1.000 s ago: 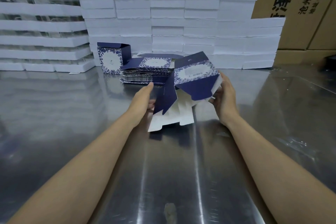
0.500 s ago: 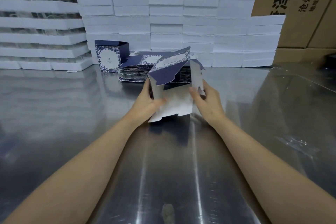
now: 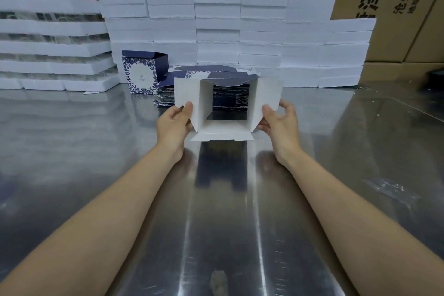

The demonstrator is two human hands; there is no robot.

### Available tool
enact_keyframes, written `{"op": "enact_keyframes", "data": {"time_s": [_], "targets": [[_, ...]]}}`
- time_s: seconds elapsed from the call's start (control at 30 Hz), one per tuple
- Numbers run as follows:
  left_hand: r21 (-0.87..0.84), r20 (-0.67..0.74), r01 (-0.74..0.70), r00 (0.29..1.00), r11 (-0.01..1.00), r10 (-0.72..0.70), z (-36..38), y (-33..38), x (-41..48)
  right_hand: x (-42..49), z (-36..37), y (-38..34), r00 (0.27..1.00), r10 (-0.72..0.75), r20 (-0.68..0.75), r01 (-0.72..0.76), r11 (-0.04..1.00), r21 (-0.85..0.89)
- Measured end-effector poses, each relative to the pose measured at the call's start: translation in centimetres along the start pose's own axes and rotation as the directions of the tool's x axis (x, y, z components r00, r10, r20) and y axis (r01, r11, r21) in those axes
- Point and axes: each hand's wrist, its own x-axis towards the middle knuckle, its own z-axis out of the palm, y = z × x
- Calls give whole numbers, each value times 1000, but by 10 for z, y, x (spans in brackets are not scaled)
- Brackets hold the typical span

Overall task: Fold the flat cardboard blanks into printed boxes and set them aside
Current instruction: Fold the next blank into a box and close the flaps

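Head view: blank (image 3: 228, 108) is being held above the steel table (image 3: 96, 175), opened into a square tube.
Left hand (image 3: 174, 125): pinching the left flap.
Right hand (image 3: 278, 122): pinching the right flap.
Handling: probably light, crushable; hold near the creases.

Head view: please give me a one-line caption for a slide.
Both hands, left and right, hold an opened box blank by its side flaps above the steel table, looking through the tube.

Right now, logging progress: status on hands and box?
Left hand and right hand both pinch the side flaps. Box squared up, ends open. Blank stack behind; nothing blocking.
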Motion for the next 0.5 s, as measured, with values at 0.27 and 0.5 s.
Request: {"op": "enact_keyframes", "data": {"time_s": [0.27, 0.5], "targets": [[-172, -7, 66, 998, 983, -68, -7, 3, 3, -6, 4, -3, 975, -168, 147, 199, 951, -236], [-229, -26, 84, 995, 970, -92, -6, 5, 1, -10, 6, -4, 929, -61, 366, 157, 958, -239]]}}
